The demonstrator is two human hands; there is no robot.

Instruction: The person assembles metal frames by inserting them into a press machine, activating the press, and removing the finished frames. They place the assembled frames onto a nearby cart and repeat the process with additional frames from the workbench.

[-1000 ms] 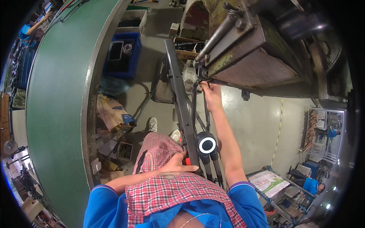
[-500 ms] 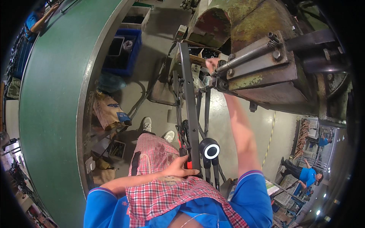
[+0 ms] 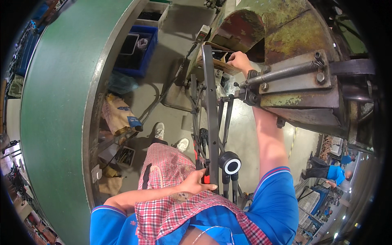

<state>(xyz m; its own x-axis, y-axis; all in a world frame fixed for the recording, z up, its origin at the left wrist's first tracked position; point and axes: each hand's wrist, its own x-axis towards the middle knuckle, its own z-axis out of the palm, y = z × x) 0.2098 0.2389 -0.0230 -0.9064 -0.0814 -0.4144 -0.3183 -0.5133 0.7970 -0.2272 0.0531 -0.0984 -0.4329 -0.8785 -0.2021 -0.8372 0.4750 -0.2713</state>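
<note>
My left hand (image 3: pixel 197 182) is closed round the lower end of a long dark metal bar (image 3: pixel 210 110), part of a folding frame of black tubes (image 3: pixel 225 118). A red piece (image 3: pixel 207 179) on the frame shows by its fingers. A round black cap with a white ring (image 3: pixel 232 166) sits to the right of the bar. My right arm passes under the machine head, and my right hand (image 3: pixel 240 61) is at the edge of a cardboard box (image 3: pixel 222 65) holding small dark parts. Its fingers are bent together; what they hold is hidden.
A worn green machine (image 3: pixel 290 81) with a coil spring (image 3: pixel 281 73) juts in from the right. A green-topped table (image 3: pixel 61 114) runs along the left. Beyond its edge stand a blue crate (image 3: pixel 141 65) and a paper sack (image 3: pixel 118 114). Another person (image 3: pixel 335 174) stands far right.
My right hand has moved up and right, from beside the machine head to the cardboard box. The view has shifted slightly; my left hand keeps its hold on the frame.
</note>
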